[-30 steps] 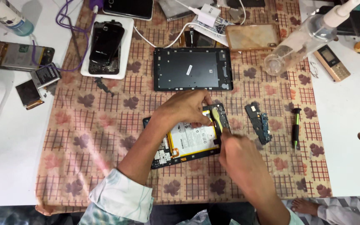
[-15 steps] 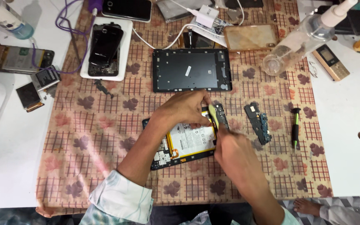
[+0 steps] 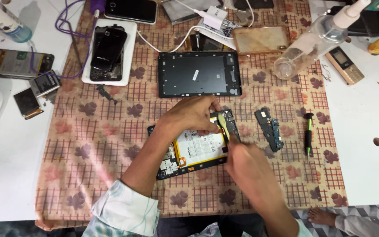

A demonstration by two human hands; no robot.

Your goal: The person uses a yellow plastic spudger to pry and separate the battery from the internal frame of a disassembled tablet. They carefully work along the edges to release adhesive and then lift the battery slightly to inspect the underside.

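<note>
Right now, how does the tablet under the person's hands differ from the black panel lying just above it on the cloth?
The opened tablet shows its insides, a white battery and circuit parts, while the black back panel is an almost bare dark shell. The tablet lies tilted on the cloth; the panel lies square to it. The left hand rests on the tablet and the right hand works at its edge; the panel lies untouched. Both are flat rectangles of similar size.

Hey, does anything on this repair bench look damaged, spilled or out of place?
Yes. A clear spray bottle lies tipped on its side at the cloth's upper right; no spill shows. On the white tray a black phone sits partly lifted off its body. The opened tablet lies askew under both hands.
</note>
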